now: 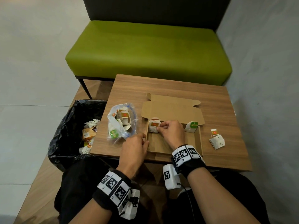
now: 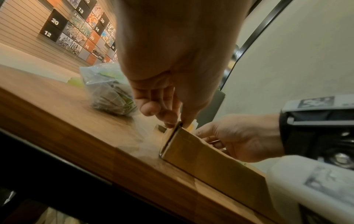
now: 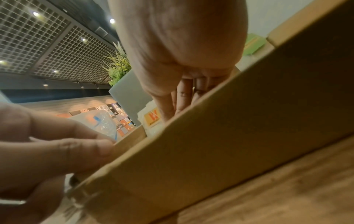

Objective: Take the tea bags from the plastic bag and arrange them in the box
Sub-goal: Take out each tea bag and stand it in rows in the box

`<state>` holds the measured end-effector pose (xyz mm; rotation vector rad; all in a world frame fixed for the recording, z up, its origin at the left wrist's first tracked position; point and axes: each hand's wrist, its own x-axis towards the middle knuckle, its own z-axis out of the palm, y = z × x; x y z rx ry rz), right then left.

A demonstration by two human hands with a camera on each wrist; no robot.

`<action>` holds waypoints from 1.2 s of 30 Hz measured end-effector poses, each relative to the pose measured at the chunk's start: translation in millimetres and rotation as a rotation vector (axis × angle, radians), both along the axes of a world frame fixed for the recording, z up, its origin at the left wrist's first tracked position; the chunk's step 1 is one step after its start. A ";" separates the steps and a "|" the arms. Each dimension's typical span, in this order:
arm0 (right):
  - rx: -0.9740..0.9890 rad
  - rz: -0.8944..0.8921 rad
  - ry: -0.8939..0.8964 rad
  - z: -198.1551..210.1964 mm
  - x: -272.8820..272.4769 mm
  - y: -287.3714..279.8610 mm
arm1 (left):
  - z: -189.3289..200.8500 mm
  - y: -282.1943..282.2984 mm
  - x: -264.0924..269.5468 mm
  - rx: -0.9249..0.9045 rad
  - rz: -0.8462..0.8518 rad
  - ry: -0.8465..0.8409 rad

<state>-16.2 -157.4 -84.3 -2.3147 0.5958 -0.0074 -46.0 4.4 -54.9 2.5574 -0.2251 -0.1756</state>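
Tea bag, orange tag: pinched in right hand grip at box ten o'clock corner. Left hand grip pinches the nine o'clock wall; best kept steadying, bag seated upright against the wall, string tucked in.

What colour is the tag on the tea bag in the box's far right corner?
Green tag, clearest in the head view.

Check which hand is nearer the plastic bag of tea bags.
Left. The left hand grips the box wall right beside the plastic bag; the right hand is inside the box, pinching an orange-tagged tea bag.
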 end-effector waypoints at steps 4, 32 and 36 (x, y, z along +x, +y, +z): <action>0.037 -0.065 0.006 -0.6 0.3 -0.3 | 2.3 -0.3 -1.5 0.007 -0.009 -0.005; 0.155 -0.071 0.105 -11.2 -8.5 4.2 | -3.0 3.1 0.2 0.027 -0.014 0.023; 0.118 -0.082 0.075 -10.5 -7.9 5.8 | -3.1 3.6 0.1 0.026 -0.017 0.023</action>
